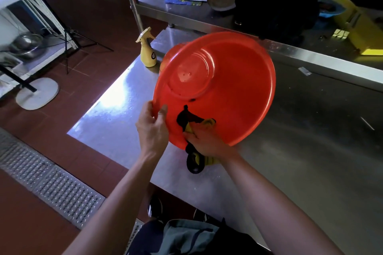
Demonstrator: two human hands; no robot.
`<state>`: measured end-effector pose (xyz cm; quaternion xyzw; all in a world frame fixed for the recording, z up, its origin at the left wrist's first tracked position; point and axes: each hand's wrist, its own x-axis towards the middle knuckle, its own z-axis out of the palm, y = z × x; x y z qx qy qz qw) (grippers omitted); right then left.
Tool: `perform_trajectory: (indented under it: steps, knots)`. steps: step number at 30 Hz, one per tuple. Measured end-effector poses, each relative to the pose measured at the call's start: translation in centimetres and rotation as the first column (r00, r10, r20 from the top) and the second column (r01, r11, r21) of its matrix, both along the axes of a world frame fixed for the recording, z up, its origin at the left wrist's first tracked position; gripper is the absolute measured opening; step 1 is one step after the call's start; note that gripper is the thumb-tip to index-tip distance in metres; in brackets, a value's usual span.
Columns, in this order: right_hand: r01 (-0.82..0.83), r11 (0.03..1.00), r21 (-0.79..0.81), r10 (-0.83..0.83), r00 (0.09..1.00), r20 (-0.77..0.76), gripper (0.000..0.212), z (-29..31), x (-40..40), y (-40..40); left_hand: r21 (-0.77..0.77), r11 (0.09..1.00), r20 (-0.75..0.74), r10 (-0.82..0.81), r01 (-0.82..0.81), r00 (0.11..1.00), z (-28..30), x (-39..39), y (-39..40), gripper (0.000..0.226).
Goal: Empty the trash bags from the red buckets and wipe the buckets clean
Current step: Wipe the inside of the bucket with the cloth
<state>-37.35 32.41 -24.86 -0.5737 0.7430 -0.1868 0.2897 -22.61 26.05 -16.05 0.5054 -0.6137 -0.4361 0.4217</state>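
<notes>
Red bucket point(228, 80) tilted on edge over worktop point(116, 114), mouth toward me. My left hand point(152, 128) grips near rim; right hand point(205, 141) presses clutched cloth point(193, 122) on inner wall. I judge: keep bucket braced, sweep toward bottom specks.

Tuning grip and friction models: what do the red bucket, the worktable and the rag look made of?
Red bucket: plastic, glossy, judging by moulded base rings and soft sheen. Worktable: stainless steel, brushed, mirror-like glare. Rag: limp woven cloth, black and yellow, matte, bunched under the right hand.
</notes>
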Motion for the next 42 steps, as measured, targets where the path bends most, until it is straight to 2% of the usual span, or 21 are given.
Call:
perform_trajectory:
  steps: [2, 4, 7, 11, 17, 21, 25, 27, 28, 30, 31, 32, 34, 36, 38, 40, 42]
  knots:
    - [-0.031, 0.993, 0.115, 0.051, 0.982, -0.181, 0.051, -1.3, -0.9, 0.7, -0.011, 0.999, 0.019, -0.033, 0.033, 0.999, 0.1, 0.0, 0.3, 0.023]
    - [-0.054, 0.983, 0.174, 0.112, 0.930, -0.349, 0.059, -3.4, -2.2, 1.5, -0.023, 0.997, 0.047, -0.074, 0.075, 0.996, 0.1, -0.1, 0.5, 0.024]
    - [0.012, 0.985, 0.172, 0.063, 0.903, -0.425, 0.058, -5.2, -4.6, 2.4, -0.046, 0.991, 0.105, -0.121, 0.126, 0.987, 0.3, -0.3, 0.7, 0.025]
    - [0.067, 0.979, 0.193, 0.064, 0.795, -0.603, 0.060, -4.9, -7.4, 2.9, -0.069, 0.985, 0.149, -0.146, 0.157, 0.978, 0.5, -0.6, 0.7, 0.022]
    - [0.136, 0.970, 0.201, 0.031, 0.754, -0.656, 0.061, -4.2, -9.9, 2.0, -0.065, 0.988, 0.117, -0.135, 0.143, 0.984, 0.0, -0.7, 1.6, 0.014]
    - [0.125, 0.969, 0.212, 0.016, 0.828, -0.561, 0.059, -4.7, -8.2, 1.8, -0.092, 0.988, 0.118, -0.111, 0.122, 0.987, -0.2, -1.1, 1.6, 0.013]
    - [0.075, 0.973, 0.220, 0.023, 0.910, -0.413, 0.069, -5.8, -4.9, 1.4, -0.111, 0.989, 0.152, -0.078, 0.095, 0.985, -0.5, -1.2, 1.8, 0.011]
    - [0.040, 0.973, 0.226, 0.032, 0.952, -0.305, 0.073, -5.9, -2.8, 0.9, -0.108, 0.989, 0.151, -0.081, 0.098, 0.985, -0.6, -1.2, 2.0, 0.011]
    - [0.029, 0.970, 0.243, 0.032, 0.969, -0.246, 0.066, -5.5, -1.8, 0.6, -0.104, 0.990, 0.150, -0.083, 0.099, 0.985, -0.6, -1.2, 2.0, 0.010]
    - [0.032, 0.980, 0.195, -0.010, 0.993, -0.115, 0.059, -4.6, 0.1, 0.2, -0.095, 0.991, 0.152, -0.083, 0.099, 0.985, -0.5, -1.2, 2.0, 0.011]
    - [0.075, 0.984, 0.159, -0.078, 0.997, 0.008, 0.061, -3.8, 1.1, 0.0, -0.092, 0.991, 0.159, -0.081, 0.097, 0.984, -0.4, -1.2, 1.9, 0.013]
    - [0.136, 0.983, 0.119, -0.155, 0.974, 0.167, 0.060, -2.7, 2.0, -0.3, -0.090, 0.992, 0.167, -0.077, 0.093, 0.983, -0.2, -1.2, 1.9, 0.015]
    - [0.253, 0.967, 0.017, -0.228, 0.839, 0.495, 0.050, -1.2, 3.4, -1.3, -0.087, 0.992, 0.176, -0.070, 0.087, 0.982, 0.2, -1.2, 1.7, 0.018]
    - [0.324, 0.944, -0.061, -0.221, 0.760, 0.611, 0.035, -0.9, 4.6, -2.2, -0.082, 0.994, 0.174, -0.063, 0.078, 0.983, 0.4, -1.1, 1.4, 0.018]
    - [0.324, 0.945, -0.041, -0.223, 0.732, 0.644, 0.030, -0.9, 5.0, -2.5, -0.079, 0.995, 0.175, -0.051, 0.066, 0.983, 0.6, -1.1, 1.2, 0.017]
    - [0.301, 0.951, -0.068, -0.198, 0.764, 0.614, 0.033, -0.2, 5.2, -1.7, -0.076, 0.995, 0.164, -0.046, 0.059, 0.985, 0.7, -1.1, 1.2, 0.018]
    - [0.272, 0.956, -0.112, -0.176, 0.833, 0.524, 0.043, 0.0, 5.2, -0.6, -0.064, 0.996, 0.151, -0.044, 0.054, 0.988, 0.9, -1.2, 1.2, 0.021]
